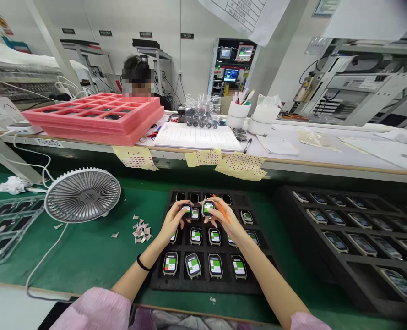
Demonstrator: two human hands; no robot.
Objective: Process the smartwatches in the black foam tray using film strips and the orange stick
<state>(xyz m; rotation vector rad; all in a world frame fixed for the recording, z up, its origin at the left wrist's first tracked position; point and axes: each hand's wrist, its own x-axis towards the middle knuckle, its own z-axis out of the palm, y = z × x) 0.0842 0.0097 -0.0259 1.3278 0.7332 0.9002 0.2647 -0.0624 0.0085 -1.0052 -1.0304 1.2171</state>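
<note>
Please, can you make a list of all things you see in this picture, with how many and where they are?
black foam tray: one, black, on the mat in front
green mat: one, green, under the trays
watches: about eleven, black with green screens, in the black foam tray
second foam tray: one, black, right, holding many watches
fan: one, grey, left on the mat
paper scraps: one small pile, pale, on the mat
pink foam trays: a stack, pink, on the far bench
yellow sheets: three, yellow, hanging from the bench edge
co-worker: one person, behind the bench
left hand: one, holding a watch
right hand: one, holding a watch and an orange stick
wristband: one, black, left wrist
sleeves: two, pink, at the bottom
</note>
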